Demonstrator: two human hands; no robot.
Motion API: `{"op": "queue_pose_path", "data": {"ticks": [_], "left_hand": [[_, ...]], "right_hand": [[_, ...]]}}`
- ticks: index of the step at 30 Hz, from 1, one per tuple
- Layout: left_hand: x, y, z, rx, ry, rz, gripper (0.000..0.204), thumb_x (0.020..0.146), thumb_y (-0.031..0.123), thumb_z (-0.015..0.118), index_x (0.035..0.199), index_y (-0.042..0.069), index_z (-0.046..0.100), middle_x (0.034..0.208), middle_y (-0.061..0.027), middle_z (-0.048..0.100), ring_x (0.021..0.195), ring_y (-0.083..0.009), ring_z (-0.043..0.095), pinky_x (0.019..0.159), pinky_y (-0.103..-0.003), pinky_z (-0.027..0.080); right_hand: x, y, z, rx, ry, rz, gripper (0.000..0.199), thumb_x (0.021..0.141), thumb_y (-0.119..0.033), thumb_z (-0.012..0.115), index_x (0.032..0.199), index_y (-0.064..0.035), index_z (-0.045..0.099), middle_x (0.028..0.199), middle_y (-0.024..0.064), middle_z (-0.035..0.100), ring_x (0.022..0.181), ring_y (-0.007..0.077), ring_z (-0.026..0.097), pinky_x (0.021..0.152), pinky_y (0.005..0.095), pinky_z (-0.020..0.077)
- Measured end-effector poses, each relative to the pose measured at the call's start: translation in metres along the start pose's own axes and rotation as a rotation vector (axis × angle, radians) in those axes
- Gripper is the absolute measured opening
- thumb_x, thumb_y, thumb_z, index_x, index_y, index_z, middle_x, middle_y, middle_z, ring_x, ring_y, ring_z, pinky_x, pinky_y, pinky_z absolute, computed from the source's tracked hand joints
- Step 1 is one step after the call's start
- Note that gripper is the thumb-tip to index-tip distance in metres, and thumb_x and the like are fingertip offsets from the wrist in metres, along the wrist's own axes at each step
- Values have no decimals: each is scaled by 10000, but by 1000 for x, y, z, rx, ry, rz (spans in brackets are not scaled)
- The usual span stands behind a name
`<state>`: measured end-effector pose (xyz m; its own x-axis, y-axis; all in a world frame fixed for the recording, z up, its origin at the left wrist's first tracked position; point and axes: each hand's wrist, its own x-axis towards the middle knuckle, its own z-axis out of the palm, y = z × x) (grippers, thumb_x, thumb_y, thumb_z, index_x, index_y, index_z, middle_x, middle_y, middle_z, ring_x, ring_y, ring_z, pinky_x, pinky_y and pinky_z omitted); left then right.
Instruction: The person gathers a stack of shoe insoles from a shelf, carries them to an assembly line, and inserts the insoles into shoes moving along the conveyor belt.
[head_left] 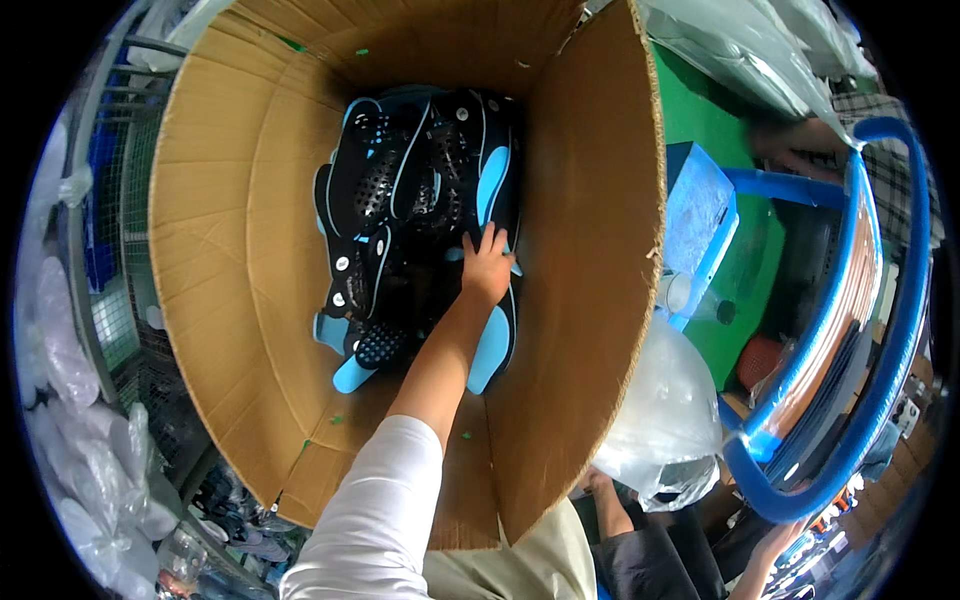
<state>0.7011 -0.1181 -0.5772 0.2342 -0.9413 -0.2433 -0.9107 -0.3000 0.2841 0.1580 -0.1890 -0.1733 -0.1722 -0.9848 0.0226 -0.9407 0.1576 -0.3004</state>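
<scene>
"Pieces [375,190], black and light blue with dotted panels, packed close together. Where are they?"

"Directly under the left hand [486,275], and spreading away to the left of its fingers."

"How do those fingers stand?"

"Apart, touching the pile near its right side. I cannot tell whether they pinch anything."

"What holds the pile?"

"A deep cardboard box [575,200]. One tan wall rises just right of the fingers; the opposite wall stands farther off to their left. Bare cardboard shows below them, with small green specks [467,435]."

"And the room?"

"Right of the fingers, beyond the wall: green floor [690,100], a blue bin [700,200] and a clear cup [676,292]. Below those, a clear plastic bag [655,410] bulges beside the box. Farther right, blue rails [917,240] run around a brown stack [815,375], near somebody's checked sleeve [880,110]."

"To their left?"

"Well past the box, a wire-mesh rack [115,310], then pale bundles [60,330] in clear plastic."
</scene>
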Motion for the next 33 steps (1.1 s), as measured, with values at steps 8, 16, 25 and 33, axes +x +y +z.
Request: {"op": "queue_pose_path", "data": {"ticks": [8,16,25,33], "left_hand": [[-48,-29,-47,-685,536,63,165,673,96,683,813,60,602,857,-94,507,790,-278,504,667,-351,412],[-169,-97,-178,-1818,-7,-730,165,785,61,539,936,4,573,963,-62,594,871,-151,556,793,-244,416],[-250,-106,-204,-2213,108,-1206,293,851,164,523,1105,23,485,1029,-142,574,934,-253,581,734,-391,507],[-302,-62,-182,-1675,3,-733,309,823,-36,479,1130,-19,443,1066,-117,564,953,-198,572,847,-310,452]], "right_hand": [[-160,-280,69,413,-1508,166,222,805,-167,574,941,6,600,851,126,640,775,250,616,675,324,472],[-240,-322,392,-36,-779,-226,686,726,-167,580,1298,38,262,1345,266,234,1171,408,345,980,433,301],[-205,-265,494,-788,-692,-349,297,819,-156,456,1092,-49,408,1034,111,461,926,257,519,715,319,486],[-222,-290,417,-148,-1054,-187,352,728,-124,567,1015,3,406,916,165,569,867,334,562,748,393,456]]}}
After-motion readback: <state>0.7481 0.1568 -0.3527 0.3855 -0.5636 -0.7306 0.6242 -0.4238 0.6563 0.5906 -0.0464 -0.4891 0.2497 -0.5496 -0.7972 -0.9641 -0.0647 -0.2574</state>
